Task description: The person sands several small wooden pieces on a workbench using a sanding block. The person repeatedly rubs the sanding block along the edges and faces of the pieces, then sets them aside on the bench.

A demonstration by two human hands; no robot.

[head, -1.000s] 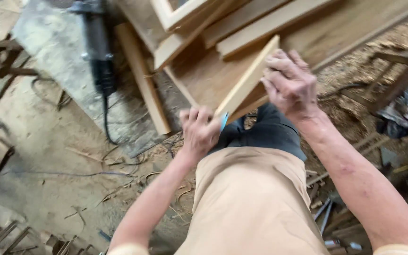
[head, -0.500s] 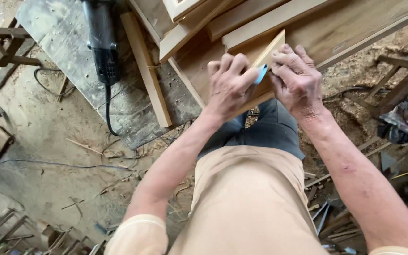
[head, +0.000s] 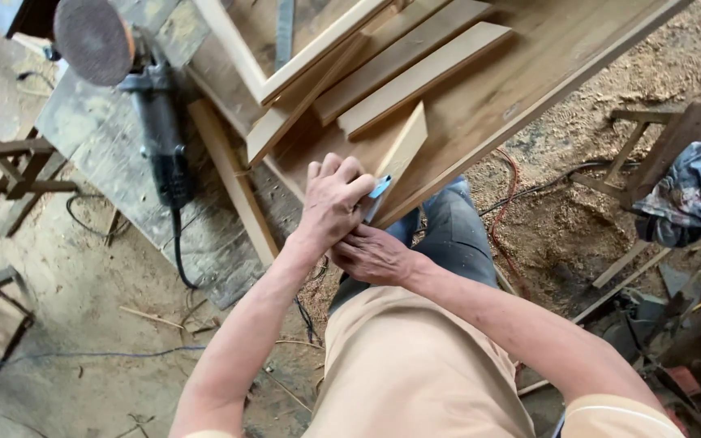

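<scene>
Sawdust surrounds your desk [head: 529, 89]; your left hand [head: 336, 199] grips a blue tool [head: 380, 187] against the stiff, light wood strip [head: 403, 150], while your right hand [head: 371, 255] curls loosely beneath, holding nothing visible.

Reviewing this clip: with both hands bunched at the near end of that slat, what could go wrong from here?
The left hand presses a small blue object against the wooden slat, with the right hand close beneath; a slip could catch those fingers. The slat, tilted on the workbench, may shift. The angle grinder lies near the edge, its cord dangling.
</scene>
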